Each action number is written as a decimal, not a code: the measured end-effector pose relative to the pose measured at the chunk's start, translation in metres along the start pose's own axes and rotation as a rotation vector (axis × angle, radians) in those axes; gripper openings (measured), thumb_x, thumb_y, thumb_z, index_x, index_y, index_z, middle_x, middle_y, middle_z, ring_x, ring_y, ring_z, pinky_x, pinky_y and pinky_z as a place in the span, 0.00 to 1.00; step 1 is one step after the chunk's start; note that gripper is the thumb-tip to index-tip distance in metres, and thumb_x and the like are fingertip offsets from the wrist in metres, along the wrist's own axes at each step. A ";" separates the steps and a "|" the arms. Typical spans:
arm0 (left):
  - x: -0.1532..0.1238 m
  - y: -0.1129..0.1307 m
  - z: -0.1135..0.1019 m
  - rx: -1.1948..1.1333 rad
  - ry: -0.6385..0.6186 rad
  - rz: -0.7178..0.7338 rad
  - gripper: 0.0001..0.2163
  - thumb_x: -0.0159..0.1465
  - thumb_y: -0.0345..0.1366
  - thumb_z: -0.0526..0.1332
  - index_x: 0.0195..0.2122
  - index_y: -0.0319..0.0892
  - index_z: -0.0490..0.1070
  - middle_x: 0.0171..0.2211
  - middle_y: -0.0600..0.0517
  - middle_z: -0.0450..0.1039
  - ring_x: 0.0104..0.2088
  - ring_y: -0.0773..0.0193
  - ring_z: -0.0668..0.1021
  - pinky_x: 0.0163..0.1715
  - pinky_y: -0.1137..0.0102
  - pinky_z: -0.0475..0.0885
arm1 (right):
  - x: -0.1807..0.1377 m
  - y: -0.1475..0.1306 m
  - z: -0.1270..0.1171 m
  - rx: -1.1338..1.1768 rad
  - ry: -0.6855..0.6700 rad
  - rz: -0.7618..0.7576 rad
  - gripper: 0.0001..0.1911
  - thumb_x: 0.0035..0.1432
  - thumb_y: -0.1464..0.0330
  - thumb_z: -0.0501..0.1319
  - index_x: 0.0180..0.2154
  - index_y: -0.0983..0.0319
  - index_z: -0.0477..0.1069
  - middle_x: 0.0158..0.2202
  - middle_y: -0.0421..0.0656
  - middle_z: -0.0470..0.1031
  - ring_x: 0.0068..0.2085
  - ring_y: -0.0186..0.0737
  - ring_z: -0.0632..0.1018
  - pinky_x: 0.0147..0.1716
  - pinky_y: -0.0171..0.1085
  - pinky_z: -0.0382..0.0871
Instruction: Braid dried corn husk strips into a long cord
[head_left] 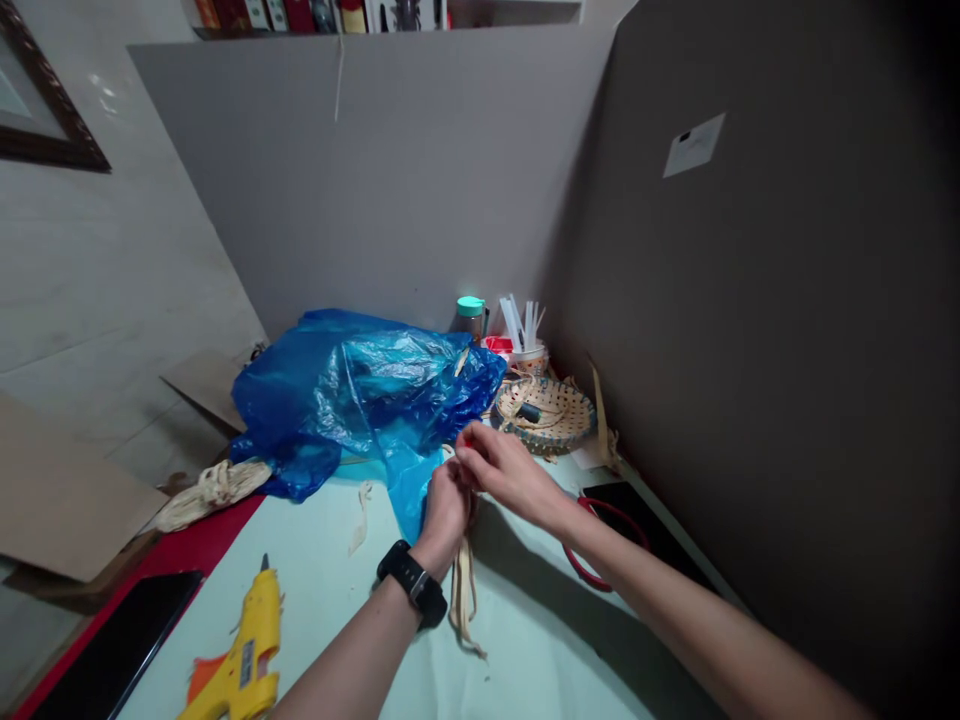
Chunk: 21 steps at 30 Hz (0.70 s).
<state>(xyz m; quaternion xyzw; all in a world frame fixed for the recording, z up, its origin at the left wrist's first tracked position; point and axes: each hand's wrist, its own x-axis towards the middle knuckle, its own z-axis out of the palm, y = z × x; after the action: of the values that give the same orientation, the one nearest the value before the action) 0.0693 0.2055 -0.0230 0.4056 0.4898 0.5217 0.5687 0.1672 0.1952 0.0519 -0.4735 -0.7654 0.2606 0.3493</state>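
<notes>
My left hand (444, 508), with a black watch on the wrist, is closed around pale dried leaf strips (465, 596) that hang down onto the light green table cover (322, 560). Right above it, my right hand (504, 468) pinches the top end of the same strips with its fingertips. Both hands meet just in front of a crumpled blue plastic bag (360, 395).
A yellow glue gun (244, 655) lies at the near left beside a black phone (120, 645). A woven basket (546, 412), a cup of white sticks (525, 335) and a teal-capped jar (471, 315) stand at the back. A braided fibre bundle (210, 490) lies left; grey boards wall the table.
</notes>
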 end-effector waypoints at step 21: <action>-0.002 0.019 -0.006 -0.112 0.104 -0.102 0.07 0.52 0.35 0.58 0.24 0.36 0.69 0.19 0.49 0.73 0.10 0.77 0.57 0.11 0.76 0.46 | -0.016 0.032 -0.010 -0.239 0.053 0.034 0.10 0.52 0.75 0.54 0.31 0.63 0.74 0.29 0.48 0.76 0.33 0.44 0.76 0.36 0.38 0.64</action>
<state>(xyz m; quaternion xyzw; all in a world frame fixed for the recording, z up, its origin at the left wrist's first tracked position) 0.0594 0.2058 -0.0059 0.3200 0.5086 0.5389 0.5903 0.1976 0.1944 0.0302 -0.5313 -0.7735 0.1609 0.3058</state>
